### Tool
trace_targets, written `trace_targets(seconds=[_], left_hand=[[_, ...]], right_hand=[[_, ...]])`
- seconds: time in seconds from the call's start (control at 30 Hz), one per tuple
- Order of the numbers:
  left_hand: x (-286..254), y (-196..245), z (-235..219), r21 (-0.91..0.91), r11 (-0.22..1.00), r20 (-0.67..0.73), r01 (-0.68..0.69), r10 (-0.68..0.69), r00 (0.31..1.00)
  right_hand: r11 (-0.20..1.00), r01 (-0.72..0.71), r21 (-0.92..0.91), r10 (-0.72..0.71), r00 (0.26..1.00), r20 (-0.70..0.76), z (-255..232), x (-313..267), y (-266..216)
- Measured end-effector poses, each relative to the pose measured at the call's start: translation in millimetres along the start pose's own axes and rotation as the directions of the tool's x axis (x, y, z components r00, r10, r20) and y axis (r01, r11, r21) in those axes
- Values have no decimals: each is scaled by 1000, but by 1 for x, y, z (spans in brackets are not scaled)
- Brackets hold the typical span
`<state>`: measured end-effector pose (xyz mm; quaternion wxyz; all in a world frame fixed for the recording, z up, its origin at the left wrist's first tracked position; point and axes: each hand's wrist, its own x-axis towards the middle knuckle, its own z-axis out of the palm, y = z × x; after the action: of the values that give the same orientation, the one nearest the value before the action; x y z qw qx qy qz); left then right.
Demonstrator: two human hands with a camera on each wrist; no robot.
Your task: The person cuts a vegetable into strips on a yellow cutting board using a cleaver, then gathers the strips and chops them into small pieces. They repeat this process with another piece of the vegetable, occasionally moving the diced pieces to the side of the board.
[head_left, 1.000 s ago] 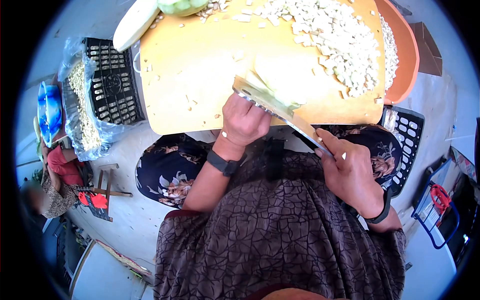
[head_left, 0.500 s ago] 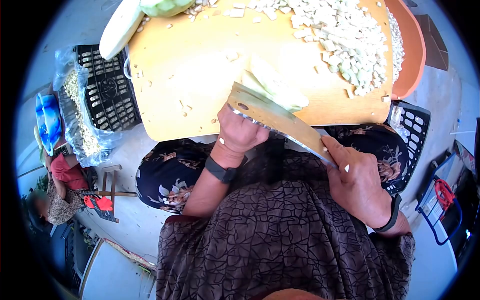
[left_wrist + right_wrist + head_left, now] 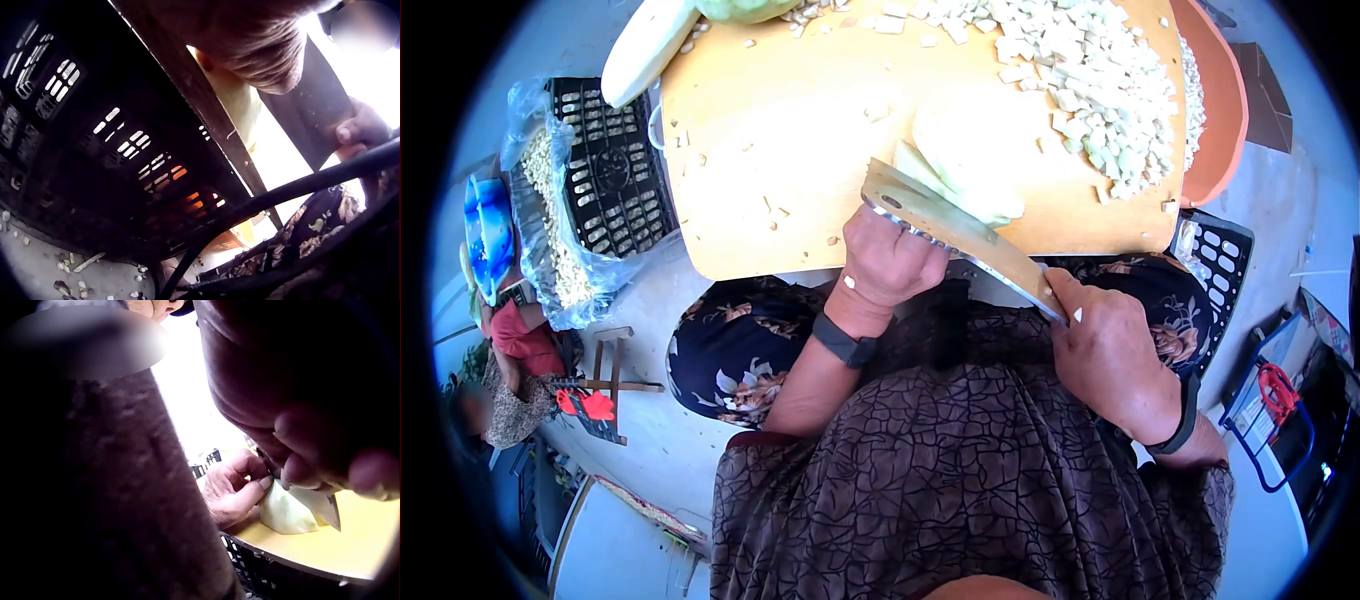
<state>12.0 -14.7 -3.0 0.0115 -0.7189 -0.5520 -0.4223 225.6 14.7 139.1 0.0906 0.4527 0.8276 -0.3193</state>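
My right hand (image 3: 1115,350) grips the handle end of a broad metal cleaver (image 3: 965,232), its blade slanting up and left across the near edge of the yellow cutting board (image 3: 770,160). Behind the blade lies a pale green, peeled vegetable piece (image 3: 960,180). In the right wrist view, the thumb and curled fingers of my left hand (image 3: 234,490) pinch this piece (image 3: 284,512) at its end, with the blade (image 3: 322,509) against its far side. From above, the left hand (image 3: 890,255) sits right at the blade's near side, its fingertips hidden.
Diced pale vegetable (image 3: 1100,110) is heaped at the board's right, beside an orange basin (image 3: 1215,150). A long whitish vegetable (image 3: 645,55) and a green one (image 3: 745,8) lie at far left. A black crate (image 3: 615,170) stands left; another person (image 3: 520,380) sits beyond.
The cleaver blade has tilted to show more of its flat side than a second ago, uncovering more of the vegetable piece. Both hands keep nearly the same place; the head view shifts slightly.
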Motion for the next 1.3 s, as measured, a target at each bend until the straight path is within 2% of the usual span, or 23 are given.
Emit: trace_targets(seconds=[0.07,0.17,0.27,0.47,0.57,0.67,0.8,1.0,1.1,1.2,1.3], left_hand=[[-3,-2,0,-11,1000,-1,-9,9,1000],[-8,0,0,-39,997,102,73,-69,992],[-9,0,1,-26,997,111,68,-64,992],[-7,2,-2,-8,996,121,90,-89,989],[3,2,1,-53,998,-9,44,-44,999],[8,3,2,-36,999,-43,41,-42,998],[5,1,2,-65,997,-44,45,-48,998],[4,0,2,-82,995,-41,47,-51,998],[6,0,3,-87,995,-45,48,-53,998],[6,3,5,-94,994,-62,54,-60,996],[6,0,4,-97,995,-68,36,-43,997]], right_hand=[[1000,-18,-5,18,1000,11,-2,-3,-2],[1000,-5,-21,5,1000,-2,0,-2,-2],[1000,-11,1,11,999,-47,12,7,-2],[999,-41,23,41,999,-14,5,2,-2],[999,-49,10,49,999,-8,6,4,-1],[999,-37,-15,36,998,-45,20,20,3],[996,-91,-1,91,995,-30,29,36,0],[997,-75,-12,75,997,1,21,23,3],[990,-142,-27,142,990,16,20,18,3],[993,-91,-69,92,996,1,33,38,3],[985,-171,-24,171,985,13,35,50,-3]])
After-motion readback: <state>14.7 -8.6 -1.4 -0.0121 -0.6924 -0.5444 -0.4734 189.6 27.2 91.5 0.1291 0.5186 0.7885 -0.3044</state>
